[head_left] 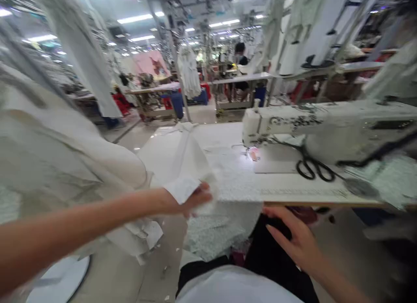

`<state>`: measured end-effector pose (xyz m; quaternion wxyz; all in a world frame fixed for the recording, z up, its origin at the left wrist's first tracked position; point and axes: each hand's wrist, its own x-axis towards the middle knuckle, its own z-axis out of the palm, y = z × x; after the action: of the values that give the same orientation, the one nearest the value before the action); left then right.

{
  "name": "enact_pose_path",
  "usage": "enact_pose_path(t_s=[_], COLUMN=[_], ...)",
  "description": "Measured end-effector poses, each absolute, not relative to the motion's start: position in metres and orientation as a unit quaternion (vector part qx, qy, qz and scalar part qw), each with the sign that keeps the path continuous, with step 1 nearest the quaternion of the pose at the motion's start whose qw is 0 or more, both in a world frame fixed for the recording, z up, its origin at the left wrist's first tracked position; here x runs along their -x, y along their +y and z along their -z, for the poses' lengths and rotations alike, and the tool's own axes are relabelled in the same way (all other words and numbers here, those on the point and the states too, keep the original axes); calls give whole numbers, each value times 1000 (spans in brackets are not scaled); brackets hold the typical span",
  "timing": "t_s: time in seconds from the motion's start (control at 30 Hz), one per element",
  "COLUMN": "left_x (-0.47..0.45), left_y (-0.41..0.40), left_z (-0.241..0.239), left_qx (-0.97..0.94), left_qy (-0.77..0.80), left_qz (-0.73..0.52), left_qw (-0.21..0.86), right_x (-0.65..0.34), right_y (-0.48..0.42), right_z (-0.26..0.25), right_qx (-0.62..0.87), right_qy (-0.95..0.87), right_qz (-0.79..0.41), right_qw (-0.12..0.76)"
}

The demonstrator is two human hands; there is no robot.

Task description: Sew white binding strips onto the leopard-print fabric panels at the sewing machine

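My left hand (199, 198), blurred by motion, reaches across to the near left part of the sewing table, its fingers closed on a white fabric piece (182, 188) that covers part of the hand. Pale patterned fabric (224, 227) lies on the table and hangs over its front edge toward my lap. My right hand (295, 240) is beside that hanging fabric, just below the table edge, thumb and fingers apart with nothing held. A white sewing machine (276, 124) stands to the right, its needle area lit. Black-handled scissors (314, 166) lean against its base.
White fabric pieces (65, 151) hang in a large bundle at the left. A crumpled pale cloth (391, 179) lies at the table's right end. Thread cones (289, 59) stand behind the machine. A person (241, 61) is at a far table among other workstations.
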<state>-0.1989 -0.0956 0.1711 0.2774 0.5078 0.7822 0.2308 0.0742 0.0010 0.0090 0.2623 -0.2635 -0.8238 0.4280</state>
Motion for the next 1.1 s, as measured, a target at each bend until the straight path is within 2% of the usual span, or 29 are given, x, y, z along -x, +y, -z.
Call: enact_pose_path(t_s=[0.07, 0.1, 0.13, 0.2, 0.27, 0.33, 0.5, 0.6, 0.73, 1.1], left_x=[152, 133, 120, 104, 101, 100, 88, 81, 82, 90], left_y=[-81, -73, -63, -43, -23, -7, 17, 25, 33, 24], left_z=[-123, -108, -98, -83, -65, -34, 74, 118, 136, 146], left_qx=[-529, -520, -500, -469, -469, -504, -600, -617, -631, -637], left_qy=[653, 587, 530, 482, 484, 514, 577, 603, 618, 634], left_qz=[-210, -213, -225, -247, -236, -197, -115, -83, -53, -26], left_qw=[499, 583, 647, 698, 700, 666, 541, 499, 466, 437], right_x=[-77, -80, -84, -102, -134, -175, -264, -291, -315, -338], right_y=[9, 15, 22, 37, 53, 65, 66, 62, 64, 70], right_z=[-35, -46, -52, -52, -35, -7, 72, 106, 126, 133], right_qx=[199, 168, 152, 167, 229, 298, 419, 471, 517, 551], right_qy=[-785, -763, -739, -678, -632, -607, -550, -526, -517, -509], right_qz=[-521, -578, -632, -711, -740, -736, -721, -706, -682, -661], right_qw=[270, 234, 177, 81, 14, -16, -40, -47, -27, 33])
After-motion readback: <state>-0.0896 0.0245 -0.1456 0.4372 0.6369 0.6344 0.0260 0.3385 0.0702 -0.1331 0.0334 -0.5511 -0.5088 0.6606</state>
